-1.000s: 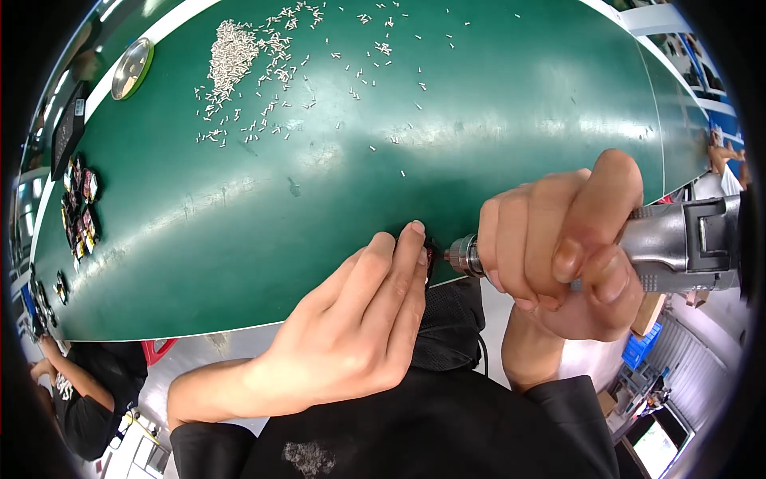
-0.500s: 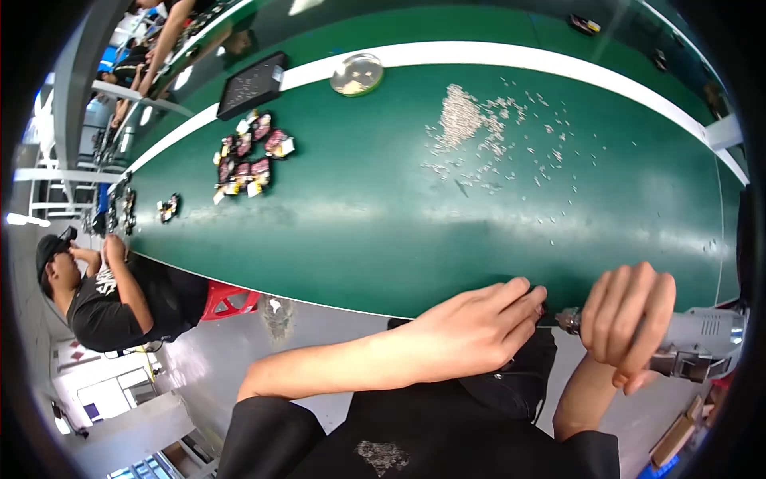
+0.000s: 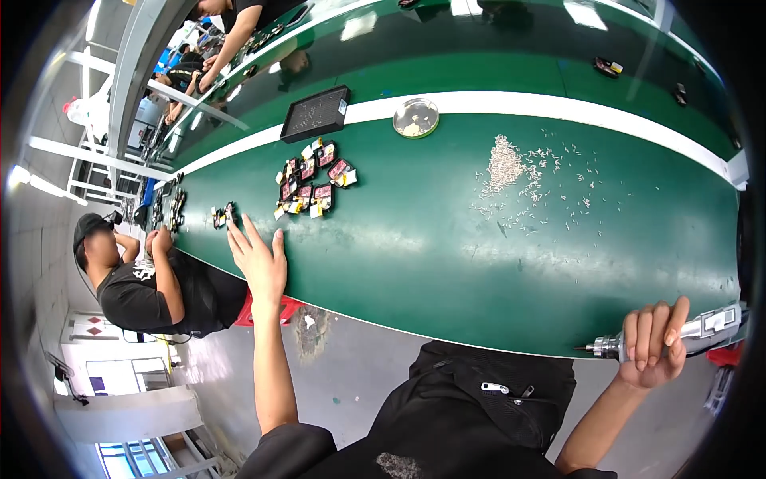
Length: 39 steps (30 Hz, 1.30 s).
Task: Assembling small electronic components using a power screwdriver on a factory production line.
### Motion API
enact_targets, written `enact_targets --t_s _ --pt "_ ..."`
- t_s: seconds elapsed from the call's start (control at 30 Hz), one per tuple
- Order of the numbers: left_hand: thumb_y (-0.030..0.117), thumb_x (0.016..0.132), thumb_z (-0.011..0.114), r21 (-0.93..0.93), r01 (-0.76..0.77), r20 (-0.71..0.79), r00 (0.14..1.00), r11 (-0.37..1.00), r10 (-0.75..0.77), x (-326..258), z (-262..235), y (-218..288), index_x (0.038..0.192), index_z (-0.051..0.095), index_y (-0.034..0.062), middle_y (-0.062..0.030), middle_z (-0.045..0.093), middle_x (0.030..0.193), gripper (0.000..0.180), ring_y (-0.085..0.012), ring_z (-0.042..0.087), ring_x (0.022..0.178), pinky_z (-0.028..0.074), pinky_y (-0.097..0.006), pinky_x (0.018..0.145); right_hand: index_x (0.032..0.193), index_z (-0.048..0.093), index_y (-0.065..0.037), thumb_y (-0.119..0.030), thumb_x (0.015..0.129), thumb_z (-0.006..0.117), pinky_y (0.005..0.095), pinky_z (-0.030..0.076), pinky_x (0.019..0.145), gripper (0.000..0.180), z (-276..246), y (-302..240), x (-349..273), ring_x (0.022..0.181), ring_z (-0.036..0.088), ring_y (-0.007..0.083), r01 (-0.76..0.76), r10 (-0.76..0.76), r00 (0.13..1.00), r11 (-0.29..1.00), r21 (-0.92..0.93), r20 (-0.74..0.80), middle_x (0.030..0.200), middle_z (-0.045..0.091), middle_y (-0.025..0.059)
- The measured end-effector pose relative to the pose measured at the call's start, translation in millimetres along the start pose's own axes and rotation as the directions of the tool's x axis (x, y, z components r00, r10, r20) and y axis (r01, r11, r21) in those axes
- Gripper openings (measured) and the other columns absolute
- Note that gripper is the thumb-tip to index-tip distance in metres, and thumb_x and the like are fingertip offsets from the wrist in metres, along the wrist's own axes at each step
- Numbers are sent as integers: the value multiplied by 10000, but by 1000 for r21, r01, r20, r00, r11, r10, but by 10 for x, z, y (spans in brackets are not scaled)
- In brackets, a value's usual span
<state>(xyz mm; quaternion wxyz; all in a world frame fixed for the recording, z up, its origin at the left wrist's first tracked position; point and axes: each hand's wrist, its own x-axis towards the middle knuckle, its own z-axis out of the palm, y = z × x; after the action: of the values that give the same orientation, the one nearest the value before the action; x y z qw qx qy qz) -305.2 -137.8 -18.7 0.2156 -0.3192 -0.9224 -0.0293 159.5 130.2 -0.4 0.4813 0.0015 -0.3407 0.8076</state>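
Note:
My left hand (image 3: 262, 263) reaches out over the left part of the green bench, its fingers spread. The fingertips are beside a small dark part (image 3: 231, 211), and I cannot tell whether they touch it. Another small dark part with yellow bits (image 3: 219, 217) lies right next to that one. My right hand (image 3: 654, 343) is wrapped round a grey electric screwdriver (image 3: 706, 326) at the bench's near right edge. The screwdriver lies nearly level, its thin bit pointing left. Several black parts with reddish middles and white and yellow tags (image 3: 307, 185) sit in a cluster beyond my left hand.
A loose heap of small screws (image 3: 506, 166) spreads across the green bench (image 3: 415, 263). Near the white rail (image 3: 495, 102) are a round clear dish (image 3: 416, 118) and a black tray (image 3: 316, 114). A person in black (image 3: 144, 275) sits at the left; others work beyond.
My left hand has moved from beside the screwdriver's tip to the far left, fingers now spread. A second small part shows beside the lone one there. The screwdriver stays in my right hand.

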Motion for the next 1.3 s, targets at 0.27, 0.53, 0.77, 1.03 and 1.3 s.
enact_targets --t_s 0.27,0.53,0.77,1.03,1.3 --pt "-13 822 632 -531 -336 -110 938 778 330 -163 -566 1436 1142 581 8 -155 552 1136 325 -326 539 1074 421 -401 940 823 474 -54 -124 868 542 289 385 470 108 -10 217 -144 409 391 111 -66 73 983 997 46 -168 504 392 -5" --pt "-28 751 701 -593 -522 -98 803 613 588 -138 -554 2338 1027 621 -1 -122 579 984 288 -289 579 893 476 -365 765 865 478 -58 -135 896 500 289 401 502 86 -65 196 -240 424 408 109 -21 50 977 990 140 -209 509 392 -10" --pt "-20 763 687 -459 -680 -144 692 572 707 -18 -513 2495 903 614 -10 -95 570 871 158 -267 572 775 475 -369 662 868 478 -60 -146 904 500 292 404 506 96 -89 187 -271 431 409 110 8 29 976 986 169 -216 511 389 -10" --pt "-59 769 634 -484 -697 -219 682 529 698 -4 -395 2497 880 523 -22 -125 541 851 160 -293 554 784 462 -383 688 867 486 -60 -141 898 498 289 404 512 87 -88 158 -285 434 408 108 10 26 976 986 164 -215 513 386 -11" --pt "-76 797 527 -775 -404 -19 782 485 622 -388 -650 2422 800 413 -3 -117 458 708 136 -269 468 590 401 -361 557 883 487 -68 -164 912 501 277 374 519 102 -86 183 -247 435 385 91 -22 56 977 986 162 -208 526 386 -20"
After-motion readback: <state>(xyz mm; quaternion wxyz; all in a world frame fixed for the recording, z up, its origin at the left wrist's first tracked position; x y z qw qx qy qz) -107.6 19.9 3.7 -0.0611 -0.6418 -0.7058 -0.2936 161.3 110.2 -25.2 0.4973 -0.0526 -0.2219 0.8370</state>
